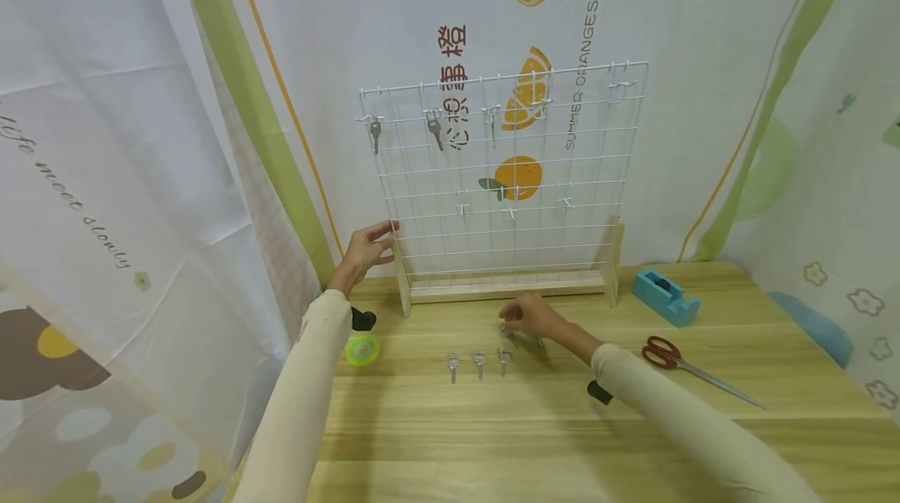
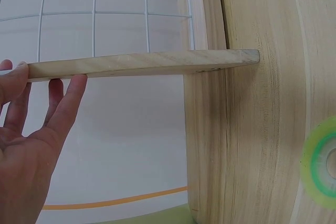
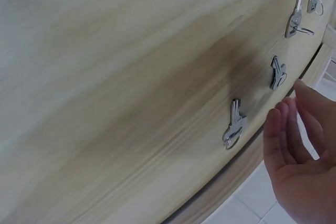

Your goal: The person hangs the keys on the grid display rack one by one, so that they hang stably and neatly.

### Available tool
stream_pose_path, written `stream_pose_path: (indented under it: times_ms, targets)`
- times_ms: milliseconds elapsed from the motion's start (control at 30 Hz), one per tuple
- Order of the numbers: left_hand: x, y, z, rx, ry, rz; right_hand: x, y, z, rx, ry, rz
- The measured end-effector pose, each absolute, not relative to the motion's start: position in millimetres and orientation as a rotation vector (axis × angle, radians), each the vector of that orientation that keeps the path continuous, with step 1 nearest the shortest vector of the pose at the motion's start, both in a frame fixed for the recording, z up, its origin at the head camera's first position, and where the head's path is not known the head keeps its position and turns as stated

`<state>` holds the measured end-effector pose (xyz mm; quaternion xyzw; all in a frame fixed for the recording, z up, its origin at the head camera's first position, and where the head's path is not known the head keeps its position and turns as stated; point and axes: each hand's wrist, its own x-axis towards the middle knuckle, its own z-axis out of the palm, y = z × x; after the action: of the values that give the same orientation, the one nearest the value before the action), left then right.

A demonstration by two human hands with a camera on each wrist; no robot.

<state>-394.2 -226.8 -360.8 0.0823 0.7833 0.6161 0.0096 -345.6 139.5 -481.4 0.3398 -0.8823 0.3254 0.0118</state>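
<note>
A white wire grid rack (image 1: 506,175) stands upright on a wooden base. My left hand (image 1: 366,249) holds the rack's left wooden upright (image 2: 142,62), thumb and fingertips at its upper end. Close over the table, my right hand (image 1: 534,315) is beside a small key with a ring (image 3: 277,73); its thumb and fingers are apart with nothing between them. Another key (image 3: 234,124) lies near that hand. Three more keys, including this one (image 1: 453,367), lie in a row nearer me. Three hang from hooks along the upper grid, the leftmost key (image 1: 376,133) at the edge.
Bare white hooks, such as this hook (image 1: 565,203), sit elsewhere on the grid. A blue tape dispenser (image 1: 664,297) and red-handled scissors (image 1: 678,362) lie to the right. A yellow-green tape roll (image 1: 362,350) is at the left. Printed curtains surround the wooden table (image 1: 436,440).
</note>
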Motion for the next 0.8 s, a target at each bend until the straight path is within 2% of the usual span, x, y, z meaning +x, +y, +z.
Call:
stream_pose_path:
  times_ms: [233,800]
  targets:
    - [-396.7,-226.6,-364.2,0.261,2.479,1.922,-344.0,136.7,-482.9,1.026,-2.896,0.893]
    - [-395.4,-226.8,-363.6,0.252,2.462,1.93,-339.6,135.9,-491.1,0.911,-2.896,0.976]
